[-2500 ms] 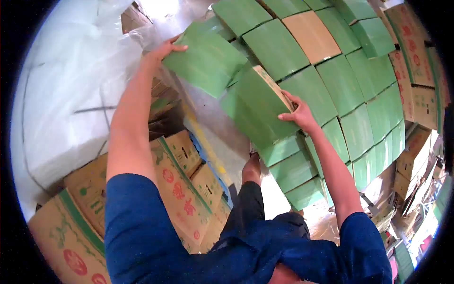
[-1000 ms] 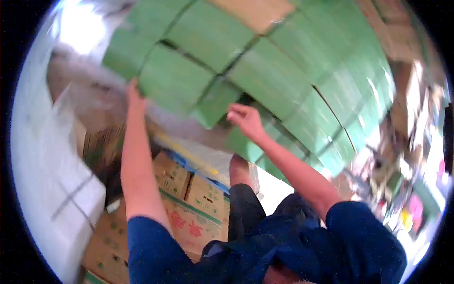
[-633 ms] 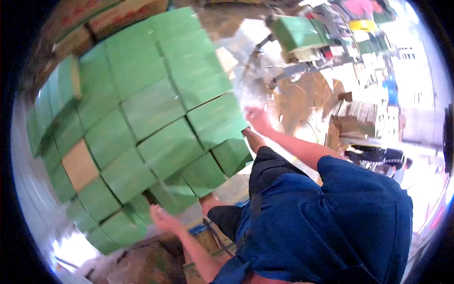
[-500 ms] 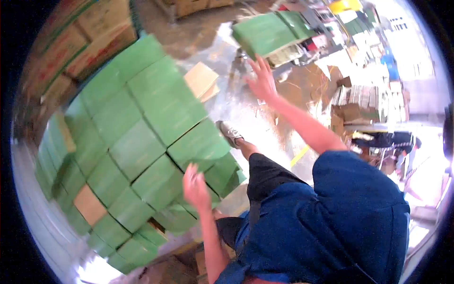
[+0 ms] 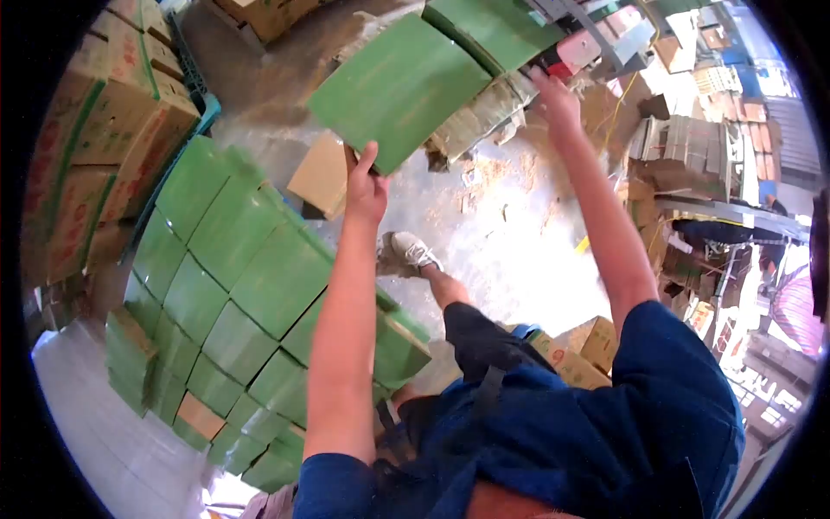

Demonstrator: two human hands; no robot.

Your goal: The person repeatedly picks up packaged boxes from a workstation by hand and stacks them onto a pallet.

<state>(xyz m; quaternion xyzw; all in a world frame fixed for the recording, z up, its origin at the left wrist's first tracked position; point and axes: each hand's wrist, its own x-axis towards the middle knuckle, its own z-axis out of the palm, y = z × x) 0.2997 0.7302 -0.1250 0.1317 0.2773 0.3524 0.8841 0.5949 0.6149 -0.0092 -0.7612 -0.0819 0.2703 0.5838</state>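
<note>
My left hand [image 5: 368,189] is at the near corner of a large flat green box [image 5: 402,91], its thumb up along the edge and its fingers partly hidden at the corner. Against the far right side of that box lies a second green box [image 5: 497,30]. My right hand [image 5: 558,102] reaches forward with fingers stretched out near this second box's right corner. The fingertips are small and slightly blurred, so contact is unclear. Beneath the two boxes a worn, pale brown bundle or stack [image 5: 480,119] shows.
A broad stack of green boxes [image 5: 229,229] stands at left, below my left forearm. A brown carton [image 5: 318,177] sits on the floor between the stacks. Printed cartons [image 5: 130,130] rise on a teal pallet at upper left. A metal frame [image 5: 596,43] stands past my right hand; scraps litter the floor.
The view has shifted toward the far green boxes. My left hand has moved from above the left stack to the far box's corner; my right hand has reached farther forward and right.
</note>
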